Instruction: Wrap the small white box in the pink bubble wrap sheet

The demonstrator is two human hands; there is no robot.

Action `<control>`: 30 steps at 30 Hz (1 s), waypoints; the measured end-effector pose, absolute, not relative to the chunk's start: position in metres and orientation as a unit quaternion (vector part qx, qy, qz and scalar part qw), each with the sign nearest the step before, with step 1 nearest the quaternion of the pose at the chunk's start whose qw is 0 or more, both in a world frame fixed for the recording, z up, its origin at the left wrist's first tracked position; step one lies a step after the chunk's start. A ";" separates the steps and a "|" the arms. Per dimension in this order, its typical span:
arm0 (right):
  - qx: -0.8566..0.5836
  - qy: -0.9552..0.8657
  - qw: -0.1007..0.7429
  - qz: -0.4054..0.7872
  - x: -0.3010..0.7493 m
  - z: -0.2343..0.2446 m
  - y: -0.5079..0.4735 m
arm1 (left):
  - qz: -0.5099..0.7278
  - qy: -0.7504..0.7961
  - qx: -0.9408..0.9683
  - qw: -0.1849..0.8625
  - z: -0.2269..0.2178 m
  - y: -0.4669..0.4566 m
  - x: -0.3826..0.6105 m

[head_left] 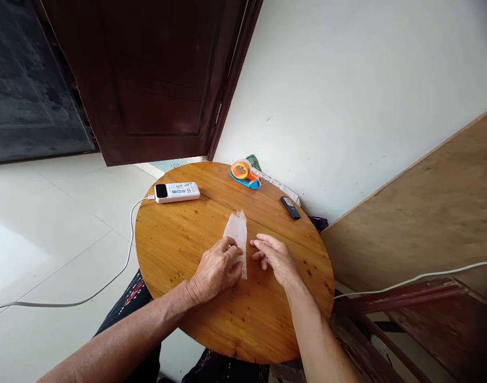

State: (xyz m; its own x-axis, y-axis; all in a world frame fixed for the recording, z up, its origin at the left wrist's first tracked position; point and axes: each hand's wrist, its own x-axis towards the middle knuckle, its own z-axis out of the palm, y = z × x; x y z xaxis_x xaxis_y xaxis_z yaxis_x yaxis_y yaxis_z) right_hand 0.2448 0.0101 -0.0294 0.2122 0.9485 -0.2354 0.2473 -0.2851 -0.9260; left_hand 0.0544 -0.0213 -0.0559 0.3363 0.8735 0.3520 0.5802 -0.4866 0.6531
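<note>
Fingers (229,249) of your left hand (216,270) are curled down over the near left edge of a thin translucent whitish strip (237,230), clamping it against the round honey-coloured wooden table (179,250). Whether the thumb sits under the sheet is hidden. Your right hand (274,256) has loose, half-spread fingers and holds nothing. Its tips are just beside the strip's right edge; contact cannot be told.

Head view, position. The strip lies near the table's middle, running near to far. Its near end is between your hands and its far end is free, pointing toward the wall.

Head view, risks (judgement).
- Only the near end is secured. The far end looks crumpled and slightly lifted, so a draught past the dark brown wooden door (155,80) or a quick pull could flip or fold it.
- The material looks flimsy, so uneven tugging between your hands may crease or tear it.
- If it is sticky, it could cling to itself or to your fingertips.
- A wide sweep of your left arm could catch the white rectangular power bank (176,192) and its white cable (128,250), far left.
- The orange-and-blue tape dispenser (245,174) and the small dark handset (290,207) sit far right, well apart.

Head view, look. The strip is narrow, pale and semi-see-through. Its far edge is ragged, and its near end tapers below your left fingers.
</note>
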 end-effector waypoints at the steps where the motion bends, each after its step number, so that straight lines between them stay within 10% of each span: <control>1: -0.669 -0.432 0.395 0.458 0.244 -0.030 0.015 | 0.348 0.458 0.790 0.214 -0.055 -0.022 0.054; 30: -0.572 -0.560 0.465 0.377 0.232 -0.049 0.046 | 0.313 0.417 0.816 0.247 -0.057 -0.013 0.055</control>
